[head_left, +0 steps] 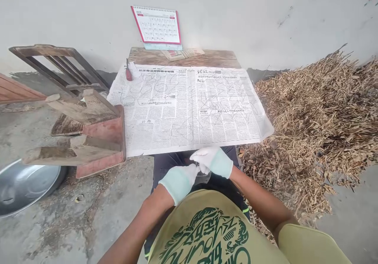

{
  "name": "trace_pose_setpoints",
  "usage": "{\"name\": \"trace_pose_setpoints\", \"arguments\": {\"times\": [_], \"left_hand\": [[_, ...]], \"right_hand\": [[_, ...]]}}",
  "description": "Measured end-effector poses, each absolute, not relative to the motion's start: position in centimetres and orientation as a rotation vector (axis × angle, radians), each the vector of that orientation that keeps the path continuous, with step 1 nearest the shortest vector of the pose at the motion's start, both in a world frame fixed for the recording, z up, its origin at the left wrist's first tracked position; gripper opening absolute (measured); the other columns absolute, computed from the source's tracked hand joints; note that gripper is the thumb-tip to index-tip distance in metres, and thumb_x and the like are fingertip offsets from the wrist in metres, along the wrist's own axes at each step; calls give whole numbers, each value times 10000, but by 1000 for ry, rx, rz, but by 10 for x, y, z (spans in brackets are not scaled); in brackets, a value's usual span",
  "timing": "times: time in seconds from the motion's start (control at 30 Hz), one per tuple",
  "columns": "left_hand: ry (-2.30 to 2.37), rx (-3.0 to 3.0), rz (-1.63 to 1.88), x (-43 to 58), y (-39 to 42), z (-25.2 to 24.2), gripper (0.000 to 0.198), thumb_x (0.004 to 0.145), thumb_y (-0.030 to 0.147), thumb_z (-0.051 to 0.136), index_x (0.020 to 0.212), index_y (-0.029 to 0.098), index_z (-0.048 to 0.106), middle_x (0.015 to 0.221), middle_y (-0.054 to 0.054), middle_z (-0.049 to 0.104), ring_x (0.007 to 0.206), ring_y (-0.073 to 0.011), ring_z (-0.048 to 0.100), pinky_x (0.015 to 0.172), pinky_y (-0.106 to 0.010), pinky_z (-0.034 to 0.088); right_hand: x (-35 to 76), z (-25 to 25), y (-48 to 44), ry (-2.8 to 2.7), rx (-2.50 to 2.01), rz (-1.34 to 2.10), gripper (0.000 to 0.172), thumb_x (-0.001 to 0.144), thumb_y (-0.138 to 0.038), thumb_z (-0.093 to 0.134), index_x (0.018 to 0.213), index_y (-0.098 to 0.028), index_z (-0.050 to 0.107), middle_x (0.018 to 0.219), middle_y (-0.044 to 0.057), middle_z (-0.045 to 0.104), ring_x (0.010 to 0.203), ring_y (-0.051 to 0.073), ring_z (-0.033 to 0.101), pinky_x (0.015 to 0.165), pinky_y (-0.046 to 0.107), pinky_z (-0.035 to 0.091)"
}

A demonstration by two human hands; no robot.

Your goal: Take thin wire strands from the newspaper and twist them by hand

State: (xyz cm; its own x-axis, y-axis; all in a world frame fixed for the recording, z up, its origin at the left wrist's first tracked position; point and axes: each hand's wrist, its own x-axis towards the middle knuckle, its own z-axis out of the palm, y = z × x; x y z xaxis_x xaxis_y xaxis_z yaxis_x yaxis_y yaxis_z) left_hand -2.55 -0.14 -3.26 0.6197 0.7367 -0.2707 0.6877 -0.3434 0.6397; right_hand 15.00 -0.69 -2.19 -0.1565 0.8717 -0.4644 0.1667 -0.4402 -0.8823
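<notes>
Both my hands wear white gloves and meet over my lap, just below the near edge of a newspaper spread over a low wooden table. My left hand is closed, its fingertips pinched against my right hand. My right hand's fingers are curled in a pinch too. A thin wire or thread seems to run between them; it is too fine to name. A small red-handled tool lies on the paper's far left corner.
A desk calendar leans on the wall behind the table. A pile of dry stalks and pods fills the right. At left lie an overturned wooden stool, a chair frame and a metal basin.
</notes>
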Motion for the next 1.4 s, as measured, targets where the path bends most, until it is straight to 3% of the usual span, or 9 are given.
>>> {"name": "trace_pose_setpoints", "arguments": {"times": [0.17,0.27,0.47,0.67,0.77,0.93,1.13,1.3,1.4], "left_hand": [[916,1568,38,-43,-7,-37,541,963,630,451,583,246,485,429,15,517,377,-145,470,489,-273,452],[795,1248,13,-45,-8,-37,581,918,710,496,560,254,472,364,22,504,332,-136,453,590,-332,574],[675,1124,-101,-46,-4,-36,566,827,716,633,537,249,497,384,28,529,290,-112,409,623,-368,599],[1018,1564,79,-41,-8,-26,609,978,625,417,505,245,474,374,25,473,374,-132,468,571,-287,486],[1142,1786,153,-37,-9,-22,569,1007,546,372,557,242,540,439,13,546,459,-154,536,582,-284,440],[1245,1771,196,-35,-9,-23,566,1015,526,345,560,249,537,449,6,563,448,-159,544,552,-287,436],[1328,1468,360,-38,-12,-28,545,1011,536,398,566,246,519,392,22,520,414,-144,548,590,-274,514],[1385,1432,348,-41,-11,-27,553,1007,566,407,570,245,517,396,25,523,389,-136,526,563,-278,513],[1395,1472,340,-41,-10,-26,557,1010,565,392,572,248,524,399,24,529,392,-140,532,581,-283,516]], "right_hand": [[168,-5,-5,-1412,-1380,1691,203,829,-314,729,933,-170,828,657,-3,707,592,101,610,575,216,488],[168,-6,-6,-1447,-1257,1652,192,845,-300,716,944,-182,831,738,2,727,661,104,634,627,225,505],[156,-11,-11,-1427,-1182,1588,153,851,-214,673,878,-177,819,765,-3,712,698,110,643,669,245,522],[160,-7,-8,-1199,-1208,1648,330,997,-306,504,1162,-135,733,800,22,714,683,119,641,681,280,554],[160,-10,-16,-1226,-1382,1585,285,959,-282,571,1141,-133,730,793,23,722,662,122,649,666,268,547],[153,-23,-32,-1672,-1564,1124,304,971,-186,503,1175,-184,728,898,38,746,865,171,691,881,314,531],[150,-18,-27,-2166,-1524,971,157,928,-164,609,1071,-176,674,825,29,709,710,168,627,679,276,460],[148,-20,-23,-2086,-1678,856,262,1055,-210,453,1202,-156,663,1095,93,750,939,181,675,833,278,454],[146,-21,-24,-2106,-1717,777,293,1081,-251,421,1059,-175,704,1007,72,754,902,168,664,806,269,427]]}}
